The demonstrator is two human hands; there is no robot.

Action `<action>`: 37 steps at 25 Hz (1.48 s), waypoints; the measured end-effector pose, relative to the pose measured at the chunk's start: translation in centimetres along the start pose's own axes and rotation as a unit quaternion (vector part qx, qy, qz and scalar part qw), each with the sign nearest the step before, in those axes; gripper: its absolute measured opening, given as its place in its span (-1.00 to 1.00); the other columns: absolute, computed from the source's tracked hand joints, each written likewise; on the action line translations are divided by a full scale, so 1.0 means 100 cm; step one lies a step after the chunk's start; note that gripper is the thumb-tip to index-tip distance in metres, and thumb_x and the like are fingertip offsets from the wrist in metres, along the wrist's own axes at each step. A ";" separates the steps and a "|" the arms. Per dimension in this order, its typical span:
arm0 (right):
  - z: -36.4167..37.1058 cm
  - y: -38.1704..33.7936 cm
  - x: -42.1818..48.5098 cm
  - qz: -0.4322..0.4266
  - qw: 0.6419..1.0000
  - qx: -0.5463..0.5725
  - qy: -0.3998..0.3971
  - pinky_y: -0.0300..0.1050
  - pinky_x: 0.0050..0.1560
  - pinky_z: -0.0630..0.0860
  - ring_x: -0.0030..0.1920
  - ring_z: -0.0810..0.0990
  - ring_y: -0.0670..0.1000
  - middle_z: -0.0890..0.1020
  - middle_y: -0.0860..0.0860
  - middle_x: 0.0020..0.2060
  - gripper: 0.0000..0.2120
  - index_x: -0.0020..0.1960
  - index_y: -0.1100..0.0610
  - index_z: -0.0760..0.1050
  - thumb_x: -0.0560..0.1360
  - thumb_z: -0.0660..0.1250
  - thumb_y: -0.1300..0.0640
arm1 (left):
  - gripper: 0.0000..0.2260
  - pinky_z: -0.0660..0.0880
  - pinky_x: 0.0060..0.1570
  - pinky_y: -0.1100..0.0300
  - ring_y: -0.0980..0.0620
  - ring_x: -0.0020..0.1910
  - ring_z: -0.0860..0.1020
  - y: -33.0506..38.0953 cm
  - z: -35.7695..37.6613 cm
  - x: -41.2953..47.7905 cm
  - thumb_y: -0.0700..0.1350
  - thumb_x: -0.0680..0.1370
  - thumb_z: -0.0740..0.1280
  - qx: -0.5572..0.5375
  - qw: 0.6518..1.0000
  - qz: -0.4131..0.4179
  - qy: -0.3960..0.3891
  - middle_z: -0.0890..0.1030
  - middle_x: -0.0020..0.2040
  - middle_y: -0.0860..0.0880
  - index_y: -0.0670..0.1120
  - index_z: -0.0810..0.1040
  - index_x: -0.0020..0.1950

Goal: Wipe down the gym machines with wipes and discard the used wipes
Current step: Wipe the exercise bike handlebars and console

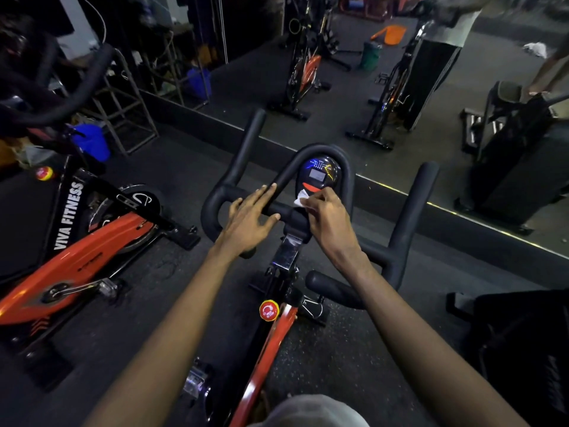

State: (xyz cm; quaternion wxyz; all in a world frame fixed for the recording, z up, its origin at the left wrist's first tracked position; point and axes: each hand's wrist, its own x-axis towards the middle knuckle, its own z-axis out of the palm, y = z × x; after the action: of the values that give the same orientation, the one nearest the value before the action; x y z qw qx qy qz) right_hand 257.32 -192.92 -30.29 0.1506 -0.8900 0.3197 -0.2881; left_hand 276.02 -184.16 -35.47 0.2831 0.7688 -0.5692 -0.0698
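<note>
Step in hand: wiping the console (320, 172) of the centre spin bike (271, 340).

The right hand (328, 220) has the wipe (301, 199), a small white wad pinched under curled fingertips and thumb. It's pressed on the console's lower-left edge, just below the orange strip. Only a corner of the wipe shows; the rest is hidden under the fingers.

The left hand (248, 218) lies flat on the handlebar (246, 149), on the left leg of the inner loop where it meets the crossbar. Fingers are straight and close together, thumb out to the side, holding nothing. Reads as bracing the bar.

Relation that matters: the rest of the console face lies up and away from the right fingertips, toward the mirror (431, 97). Its long axis runs the same way, roughly in line with the right forearm. So the next stroke is probably a push straight away from the body, up over the small screen. The right hand is the one placed for it; the left is just beside the console, on its left, with no wipe.

Progress guess: early on this bike — handlebar horns, frame and red knob (268, 310) probably all to come. The second bike (92, 238) at left is well apart. Can't pick out a bin for used wipes with any certainty.
</note>
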 end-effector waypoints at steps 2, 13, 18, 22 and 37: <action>-0.001 0.002 0.003 -0.008 1.000 -0.014 -0.007 -0.20 -0.03 0.42 0.04 0.58 0.11 0.55 0.10 0.01 -0.81 0.13 0.22 0.65 0.54 0.35 0.28 | -0.40 0.03 0.49 -0.06 0.11 0.53 0.18 0.000 0.002 0.000 0.11 0.60 0.26 0.000 1.000 -0.004 0.002 0.23 0.57 0.04 0.16 0.09 0.60; -0.014 0.012 0.009 -0.033 0.999 0.007 0.003 -0.07 -0.05 0.51 -0.06 0.58 0.15 0.55 0.12 -0.05 -0.83 0.08 0.24 0.66 0.53 0.34 0.30 | -0.39 0.09 0.48 -0.08 0.08 0.56 0.13 0.008 -0.002 -0.005 0.08 0.61 0.27 -0.021 0.999 -0.032 -0.025 0.17 0.59 0.02 0.17 0.07 0.60; -0.017 0.018 0.013 -0.029 0.997 0.067 -0.028 0.01 0.15 0.56 0.00 0.64 0.17 0.56 0.12 0.00 -0.81 0.09 0.26 0.65 0.53 0.32 0.31 | -0.43 0.19 0.48 -0.10 0.04 0.53 0.22 0.016 -0.008 -0.020 0.11 0.59 0.27 -0.048 0.995 -0.089 0.000 0.26 0.56 -0.02 0.08 0.20 0.57; -0.025 0.023 0.015 -0.010 0.992 0.115 -0.057 -0.11 0.27 0.50 0.12 0.64 0.10 0.57 0.11 0.12 -0.75 0.19 0.24 0.62 0.55 0.30 0.28 | -0.42 0.16 0.51 0.00 -0.02 0.54 0.21 0.031 -0.020 -0.047 0.10 0.58 0.29 -0.022 0.988 -0.146 0.035 0.28 0.55 -0.07 0.00 0.25 0.56; -0.025 -0.062 -0.023 -0.103 0.971 0.155 -0.151 -0.05 0.20 0.51 0.10 0.64 0.19 0.66 0.20 0.06 -0.74 0.08 0.22 0.68 0.50 0.28 0.34 | -0.49 0.28 0.43 0.02 -0.08 0.45 0.36 0.062 -0.116 -0.256 0.03 0.60 0.31 0.048 0.941 -0.312 0.124 0.40 0.48 -0.10 -0.01 0.30 0.54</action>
State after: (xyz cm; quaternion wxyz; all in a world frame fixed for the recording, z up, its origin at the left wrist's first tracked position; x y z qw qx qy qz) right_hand 257.31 -186.91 -26.44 0.3022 -0.9172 0.1514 -0.2108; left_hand 267.06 -157.85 -28.20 0.2781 0.9230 -0.2642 -0.0307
